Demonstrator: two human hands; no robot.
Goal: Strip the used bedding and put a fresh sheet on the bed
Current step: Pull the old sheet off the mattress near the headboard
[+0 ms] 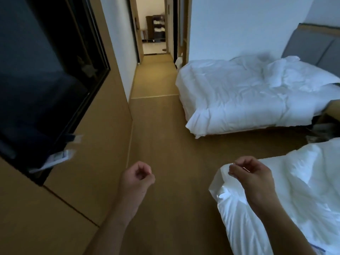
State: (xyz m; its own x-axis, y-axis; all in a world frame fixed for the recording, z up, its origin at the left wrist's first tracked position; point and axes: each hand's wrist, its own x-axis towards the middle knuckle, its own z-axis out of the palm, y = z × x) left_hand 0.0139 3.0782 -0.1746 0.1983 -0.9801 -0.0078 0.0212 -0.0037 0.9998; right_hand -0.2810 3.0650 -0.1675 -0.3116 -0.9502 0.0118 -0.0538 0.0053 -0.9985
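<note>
- Two beds are here; the near bed's white bedding (294, 190) lies crumpled up to its left corner.
- The right hand (252, 173) curls over that corner; I cannot tell if it pinches the cloth.
- The left hand (138, 175) is curled and holds nothing.
- Risk: a weak pinch may slip, or the bedding may drag on the wooden floor (165, 144).
- Beyond are the far bed (239, 92) and the hallway (154, 74).

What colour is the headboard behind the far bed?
The headboard is grey, padded in panels, with a tan strip on top. The head view shows it.
</note>
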